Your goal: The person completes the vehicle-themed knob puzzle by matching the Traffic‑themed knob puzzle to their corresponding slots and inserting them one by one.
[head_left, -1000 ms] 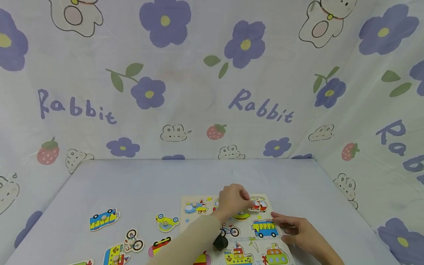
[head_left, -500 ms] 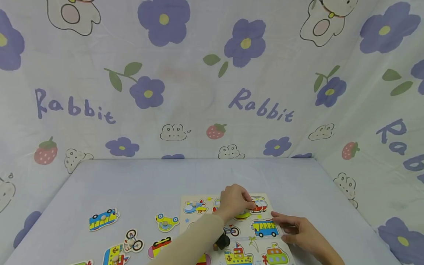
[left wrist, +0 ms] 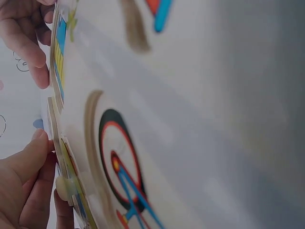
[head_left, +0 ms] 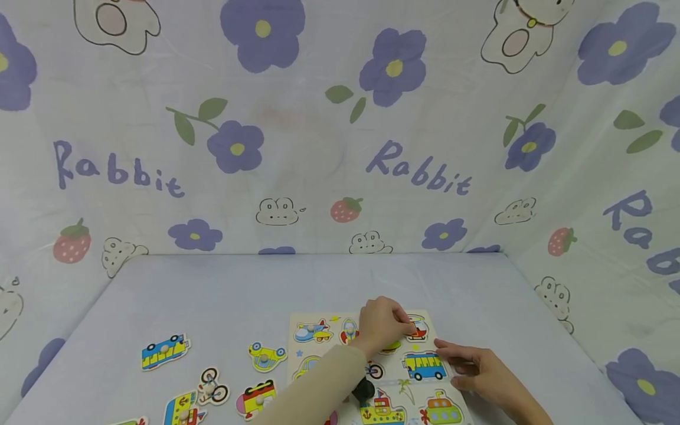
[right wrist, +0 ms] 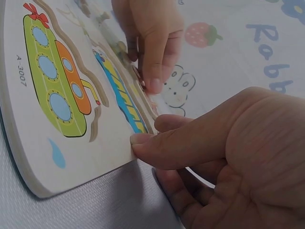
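Note:
A wooden knob puzzle board (head_left: 425, 387) with vehicle pictures lies at the lower middle of the head view. My left hand (head_left: 383, 324) reaches over its top right corner and pinches the helicopter piece (head_left: 418, 328) at its recess. Fingers hide much of that piece and its knob. My right hand (head_left: 480, 373) grips the board's right edge, thumb and forefinger beside the bus picture (head_left: 426, 366). In the right wrist view, the thumb (right wrist: 157, 149) rests on that edge, near the submarine picture (right wrist: 55, 81). Knobbed airplane (head_left: 313, 330) and rocket (head_left: 350, 332) pieces sit in the board.
Loose knobbed pieces lie left of the board: a bus (head_left: 165, 351), a car (head_left: 266, 356), a bicycle (head_left: 213, 387), a red, yellow and pink vehicle (head_left: 257, 399) and a boat (head_left: 182, 408). A green piece (head_left: 130, 421) is cut off below. Printed cloth walls stand behind and at the sides.
My left hand has shifted slightly right, and the helicopter piece lies closer to its recess. The sleeve uncovers more of the rocket and the loose red vehicle. My right hand stays put.

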The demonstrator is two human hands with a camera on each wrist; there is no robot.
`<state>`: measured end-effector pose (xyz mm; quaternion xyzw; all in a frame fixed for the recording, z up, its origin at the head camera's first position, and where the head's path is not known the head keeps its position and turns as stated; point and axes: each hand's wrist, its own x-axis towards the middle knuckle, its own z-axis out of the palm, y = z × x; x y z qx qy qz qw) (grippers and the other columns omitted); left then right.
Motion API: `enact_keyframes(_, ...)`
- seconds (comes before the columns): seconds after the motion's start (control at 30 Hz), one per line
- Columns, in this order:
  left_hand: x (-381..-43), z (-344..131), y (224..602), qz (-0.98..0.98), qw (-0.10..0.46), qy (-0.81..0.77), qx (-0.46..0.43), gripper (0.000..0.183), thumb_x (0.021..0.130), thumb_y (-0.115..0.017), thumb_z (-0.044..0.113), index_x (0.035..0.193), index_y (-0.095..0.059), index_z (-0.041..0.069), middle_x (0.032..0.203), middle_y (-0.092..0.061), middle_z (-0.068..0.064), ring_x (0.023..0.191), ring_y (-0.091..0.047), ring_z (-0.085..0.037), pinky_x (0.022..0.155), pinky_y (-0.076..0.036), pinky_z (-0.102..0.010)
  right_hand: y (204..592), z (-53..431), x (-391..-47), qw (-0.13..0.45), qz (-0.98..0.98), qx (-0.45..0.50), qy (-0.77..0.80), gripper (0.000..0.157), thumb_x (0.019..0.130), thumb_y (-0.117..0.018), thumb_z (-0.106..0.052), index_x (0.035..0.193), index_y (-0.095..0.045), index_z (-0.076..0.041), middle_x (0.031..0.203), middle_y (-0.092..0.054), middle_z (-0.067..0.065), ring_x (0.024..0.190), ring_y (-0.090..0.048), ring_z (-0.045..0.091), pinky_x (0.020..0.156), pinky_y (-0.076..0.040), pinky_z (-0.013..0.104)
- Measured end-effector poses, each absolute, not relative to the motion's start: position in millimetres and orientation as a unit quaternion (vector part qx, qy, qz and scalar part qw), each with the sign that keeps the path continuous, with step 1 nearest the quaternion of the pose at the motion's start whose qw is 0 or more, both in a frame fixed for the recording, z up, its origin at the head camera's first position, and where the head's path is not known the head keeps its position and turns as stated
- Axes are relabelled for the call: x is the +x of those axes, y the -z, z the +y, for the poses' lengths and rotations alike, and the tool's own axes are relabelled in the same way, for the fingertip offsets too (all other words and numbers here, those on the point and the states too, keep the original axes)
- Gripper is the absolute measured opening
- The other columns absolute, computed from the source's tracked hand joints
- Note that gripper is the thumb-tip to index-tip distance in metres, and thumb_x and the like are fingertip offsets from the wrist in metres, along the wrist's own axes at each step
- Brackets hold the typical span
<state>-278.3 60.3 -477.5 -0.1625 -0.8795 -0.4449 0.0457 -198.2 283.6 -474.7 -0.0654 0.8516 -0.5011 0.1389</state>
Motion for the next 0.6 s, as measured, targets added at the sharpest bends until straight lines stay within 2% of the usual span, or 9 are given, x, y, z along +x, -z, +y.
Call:
enact_keyframes(0.3, -277.7, 59.5, 480.2, -0.867, 0.027, 0.475, -0.148, 0.019, 0.076, -0.088, 0.025, 0.067, -0.071, 0.022, 0.059, -0.058, 0.019, 0.063, -0.052, -0.002, 0.069, -0.042, -0.026, 473.2, 282.4, -196.8, 0.140, 0.853, -0.058, 0.500, 0.047, 0.079, -0.075, 0.004, 0.125, -0.068, -0.007, 0.147, -0.046, 0.014, 0.127, -0.049, 0.035, 0.093, -0.049, 0.034)
enact_keyframes(0.47, -277.7, 60.7, 482.0, -0.861, 0.030, 0.488, -0.142, 0.017, 0.076, -0.087, 0.023, 0.069, -0.073, 0.023, 0.061, -0.059, 0.019, 0.064, -0.053, -0.001, 0.075, -0.042, -0.029, 473.2, 281.2, -197.2, 0.135, 0.857, -0.044, 0.495, 0.047, 0.078, -0.076, 0.005, 0.123, -0.070, -0.008, 0.146, -0.048, 0.012, 0.127, -0.049, 0.034, 0.093, -0.049, 0.035)
enact_keyframes(0.6, -280.5, 63.8, 485.0, -0.870, 0.039, 0.473, -0.136, 0.017, 0.077, -0.087, 0.027, 0.068, -0.072, 0.027, 0.059, -0.057, 0.022, 0.067, -0.052, 0.000, 0.082, -0.038, -0.035, 474.1, 281.1, -197.1, 0.139, 0.854, -0.050, 0.498, 0.047, 0.079, -0.075, 0.005, 0.124, -0.069, -0.007, 0.147, -0.046, 0.014, 0.127, -0.049, 0.035, 0.094, -0.048, 0.039)
